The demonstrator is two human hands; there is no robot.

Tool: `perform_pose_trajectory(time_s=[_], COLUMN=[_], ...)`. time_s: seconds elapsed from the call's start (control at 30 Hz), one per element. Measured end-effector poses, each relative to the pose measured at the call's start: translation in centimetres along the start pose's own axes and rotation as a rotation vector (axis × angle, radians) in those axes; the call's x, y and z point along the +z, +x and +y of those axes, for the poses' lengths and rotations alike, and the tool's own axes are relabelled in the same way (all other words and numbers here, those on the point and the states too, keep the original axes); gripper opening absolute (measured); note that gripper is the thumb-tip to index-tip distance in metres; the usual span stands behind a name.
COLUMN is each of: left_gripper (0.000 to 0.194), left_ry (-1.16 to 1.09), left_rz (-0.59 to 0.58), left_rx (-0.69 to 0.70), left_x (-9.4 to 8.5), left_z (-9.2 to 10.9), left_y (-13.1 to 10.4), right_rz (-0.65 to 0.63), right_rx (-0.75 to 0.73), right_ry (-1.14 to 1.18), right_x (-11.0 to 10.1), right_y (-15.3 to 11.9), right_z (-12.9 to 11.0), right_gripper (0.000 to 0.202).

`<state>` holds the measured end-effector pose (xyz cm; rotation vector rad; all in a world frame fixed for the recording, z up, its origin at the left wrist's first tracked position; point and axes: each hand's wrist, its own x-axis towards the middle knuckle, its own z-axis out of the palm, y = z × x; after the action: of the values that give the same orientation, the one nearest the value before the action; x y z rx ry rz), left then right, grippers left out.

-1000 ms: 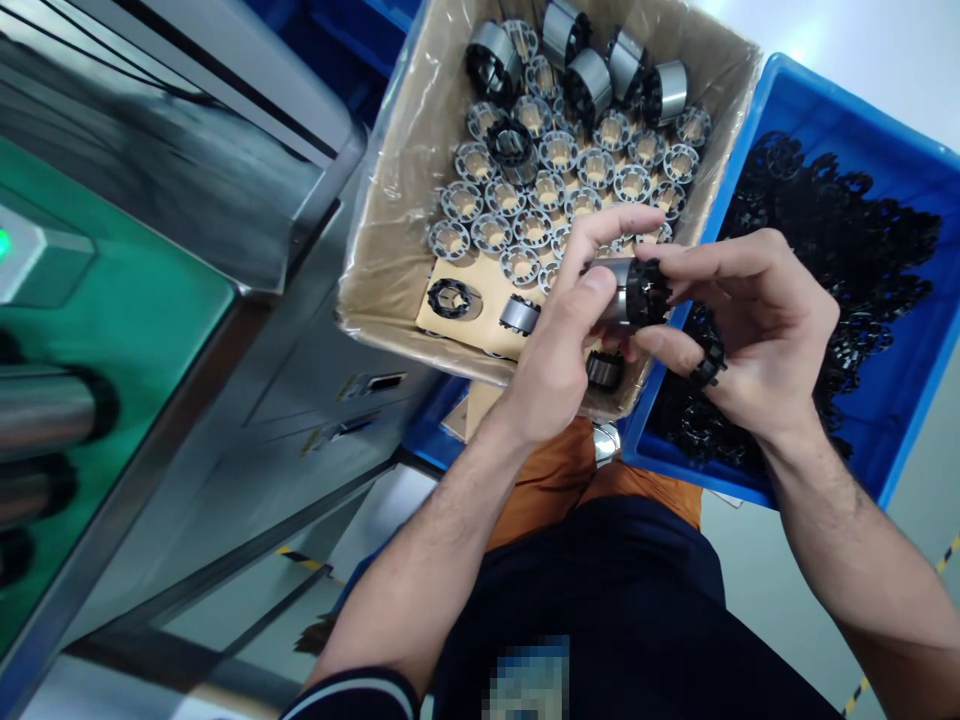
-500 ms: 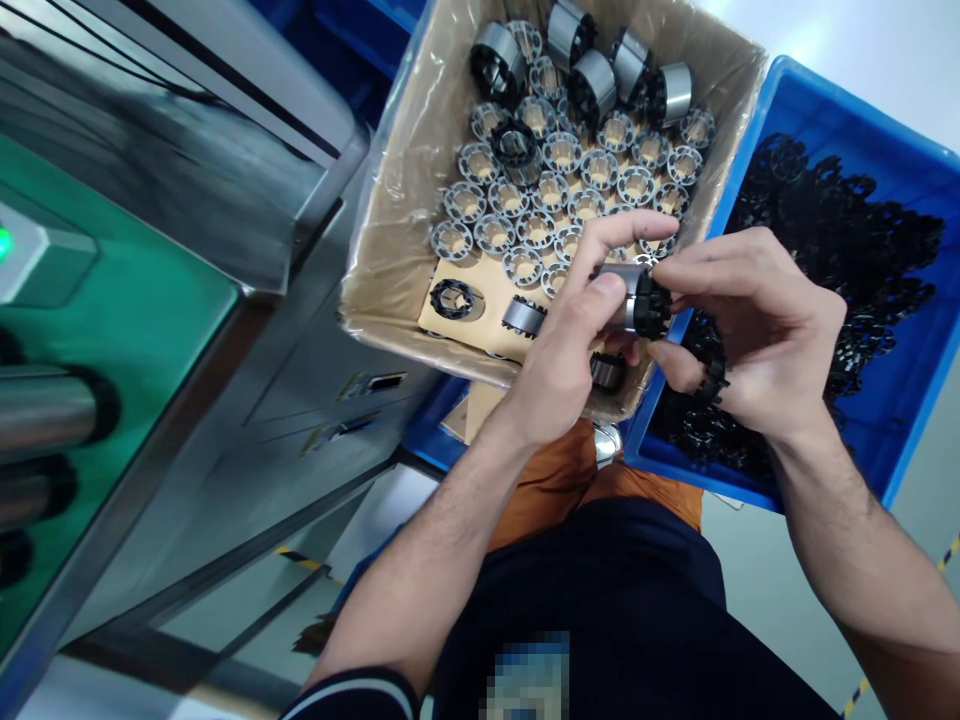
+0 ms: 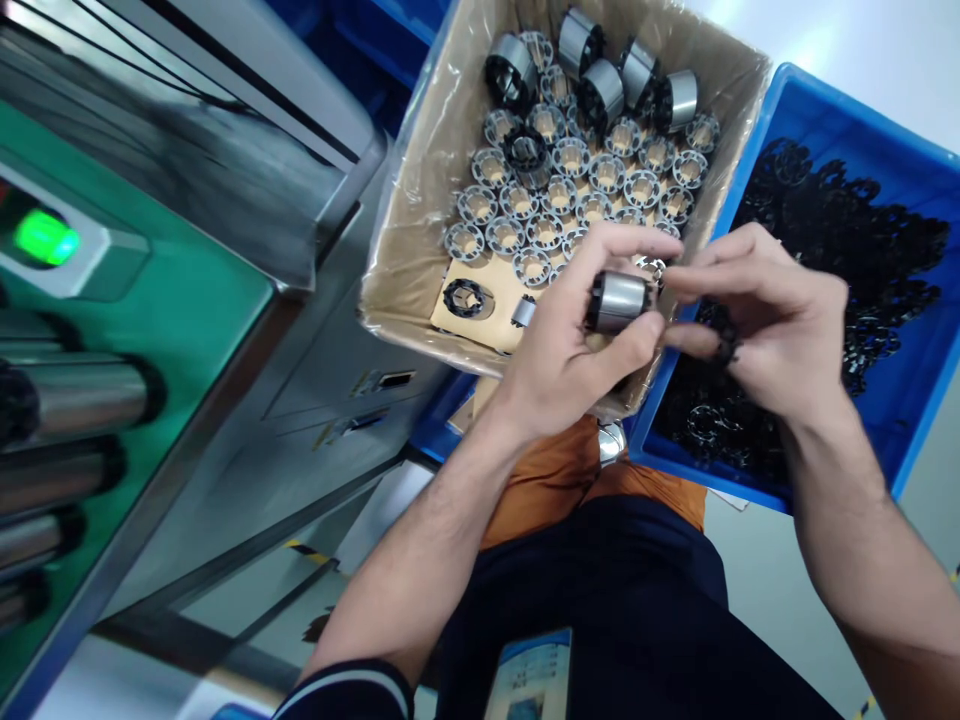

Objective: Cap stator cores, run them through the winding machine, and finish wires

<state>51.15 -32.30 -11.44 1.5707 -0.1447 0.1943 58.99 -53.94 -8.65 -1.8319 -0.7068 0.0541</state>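
My left hand [image 3: 574, 340] is closed around a silver stator core [image 3: 624, 302], above the near right corner of a lined carton. A black slotted end ring shows at the core's left end, and its bare metal end faces right. My right hand [image 3: 787, 320] is curled beside that end, thumb and forefinger close to the rim; whether they touch it I cannot tell. A black plastic ring [image 3: 726, 338] is tucked in the right hand, against the curled fingers. Below the hands, the carton [image 3: 420, 190] holds rows of bare stator cores [image 3: 544, 230] and several with black ends [image 3: 579, 42].
A blue bin [image 3: 911, 440] heaped with black plastic rings [image 3: 862, 240] stands right of the carton. To the left is a green-topped machine table [image 3: 202, 310] with a lit green lamp [image 3: 46, 238] and several metal cylinders [image 3: 90, 392].
The stator core in my left hand has been turned around: its black end faced right and now sits at the left. My left thumb has shifted to the right. The view has moved slightly.
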Motion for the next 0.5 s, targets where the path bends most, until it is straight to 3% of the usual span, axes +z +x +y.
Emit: perform_pose_trajectory(time_s=[0.1,0.17,0.27,0.37,0.5], left_gripper=[0.021,0.023,0.042,0.03,0.017], left_ry=[0.526,0.846,1.063,1.032,0.993], left_rz=[-0.054,-0.165,-0.227,-0.205,-0.286], left_rx=[-0.079,-0.205,-0.205,-0.135,-0.091], left_x=[-3.9,-6.6,-8.7,-7.4,-2.7], left_z=[1.2,2.0,2.7,2.0,0.1], left_y=[-0.8,-1.6,-1.9,-0.2,3.9], right_rz=[-0.017,-0.223,-0.563,-0.668,-0.733], right_rx=[0.168,0.34,0.477,0.437,0.359], right_ry=[-0.153,-0.396,-0.691,-0.778,-0.778], right_x=[-3.5,-5.3,-5.7,-4.4,-3.4], right_y=[0.5,0.5,0.3,0.3,0.4], right_z=[1.6,3.4,5.6,6.1,5.1], right_gripper=[0.01,0.022,0.06,0.064,0.041])
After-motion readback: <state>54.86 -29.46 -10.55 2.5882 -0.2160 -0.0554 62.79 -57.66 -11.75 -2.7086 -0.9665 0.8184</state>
